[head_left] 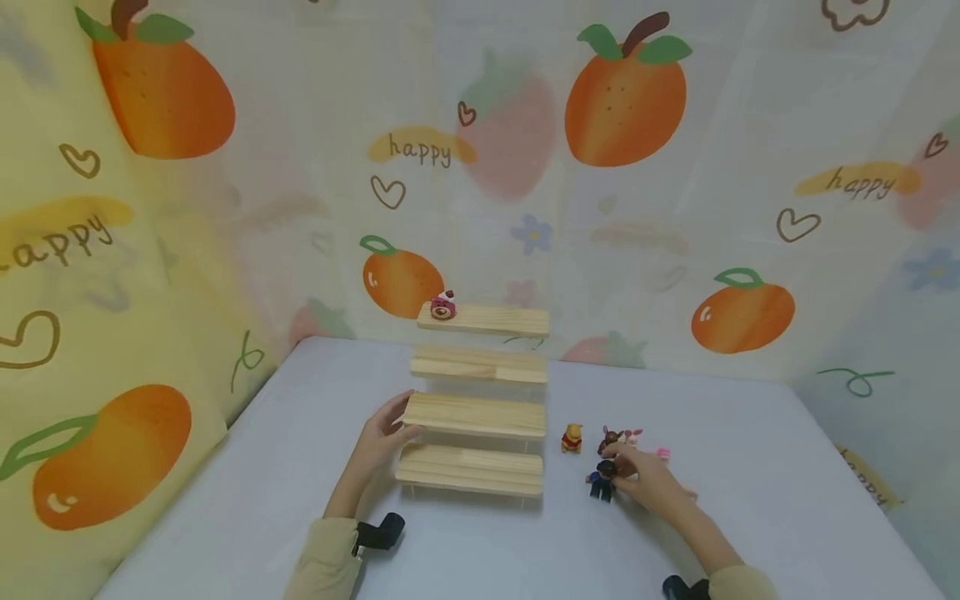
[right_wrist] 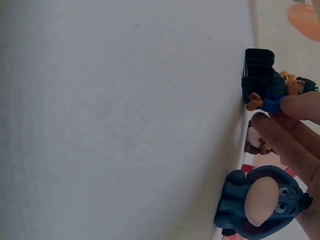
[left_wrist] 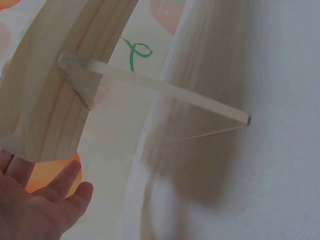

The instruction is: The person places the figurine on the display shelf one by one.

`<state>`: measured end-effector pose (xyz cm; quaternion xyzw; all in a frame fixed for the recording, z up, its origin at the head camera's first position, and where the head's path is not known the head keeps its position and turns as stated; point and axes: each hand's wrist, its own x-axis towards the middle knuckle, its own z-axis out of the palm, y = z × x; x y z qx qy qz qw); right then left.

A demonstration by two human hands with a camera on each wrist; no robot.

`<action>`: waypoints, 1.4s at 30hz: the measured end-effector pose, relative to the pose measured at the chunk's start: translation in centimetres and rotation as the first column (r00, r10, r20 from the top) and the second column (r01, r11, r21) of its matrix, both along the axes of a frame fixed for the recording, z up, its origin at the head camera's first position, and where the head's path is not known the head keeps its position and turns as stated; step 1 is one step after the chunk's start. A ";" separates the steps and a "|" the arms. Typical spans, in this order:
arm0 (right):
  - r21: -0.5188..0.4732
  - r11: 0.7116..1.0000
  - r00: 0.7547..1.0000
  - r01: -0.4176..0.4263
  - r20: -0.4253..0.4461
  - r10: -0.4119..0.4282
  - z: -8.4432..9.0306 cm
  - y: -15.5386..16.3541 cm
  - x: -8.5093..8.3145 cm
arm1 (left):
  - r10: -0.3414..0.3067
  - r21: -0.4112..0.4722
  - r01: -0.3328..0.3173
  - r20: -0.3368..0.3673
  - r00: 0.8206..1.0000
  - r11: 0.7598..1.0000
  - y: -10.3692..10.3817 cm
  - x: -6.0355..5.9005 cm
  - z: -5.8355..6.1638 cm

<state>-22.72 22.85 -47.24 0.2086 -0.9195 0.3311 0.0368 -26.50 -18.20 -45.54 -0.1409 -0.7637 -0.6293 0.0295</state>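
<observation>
Head view partly hid the toys behind the right hand (head_left: 648,482), so their count stayed uncertain. That hand pinched a dark-haired figure (right_wrist: 272,90) standing on the desk (head_left: 750,517). The left hand (head_left: 382,437), fingers relaxed, touched the four-step wooden riser (head_left: 476,415), whose top step carried one pink toy (head_left: 443,307).

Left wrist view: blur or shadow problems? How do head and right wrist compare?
Left wrist: wooden shelf soft and smeared, its dark shadow on the table. Head: even light, edges bowed. Right wrist: dark toy figure fairly sharp, fingers blurred close up.
</observation>
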 end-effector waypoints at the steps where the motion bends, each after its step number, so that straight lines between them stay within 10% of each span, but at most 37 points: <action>1: 0.005 1.000 1.000 -0.004 0.001 0.004 0.0 0.1 -0.1 | 0.002 -0.001 -0.002 0.001 1.000 1.000 0.1 0.0 0.1; 15: -0.051 0.999 1.000 -0.006 0.021 0.007 0.5 -0.5 -0.1 | 0.012 0.019 -0.012 -0.019 1.000 1.000 -0.6 -1.3 -2.3; 25: -0.323 0.946 1.000 -0.003 -0.028 -0.007 2.9 -0.9 -0.6 | -0.026 0.025 0.027 -0.024 0.999 0.999 0.0 0.0 0.1; 42: -0.432 0.900 0.992 0.051 -0.081 -0.095 7.9 -3.3 -1.6 | -0.042 0.066 0.043 -0.015 0.999 0.997 0.1 0.1 0.3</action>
